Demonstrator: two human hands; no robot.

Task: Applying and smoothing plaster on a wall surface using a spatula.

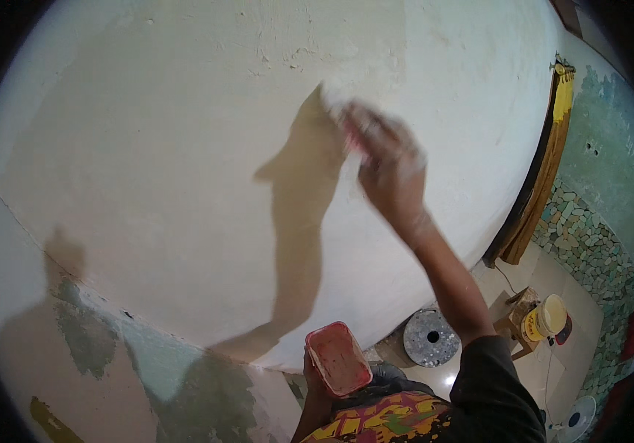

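Note:
My right hand is raised against a large off-white wall, its fingers closed round a small blurred tool. Pink or red shows on this tool, and its far end looks whitish where it meets the wall; its exact kind is smeared by motion. Pale smudges cover my fingers. Low in front of my body, my left hand grips the side of a red rectangular tub, tilted so its inside shows. A thin pinkish-white residue coats the tub. Rough ridges mark the wall above the tool.
A grey speckled round slab with a central hole lies below the wall. Right of it, a white-and-yellow bucket stands on a wooden stool. A brown-and-yellow curtain hangs at the wall's right end. Bottom right is a white round fan-like object.

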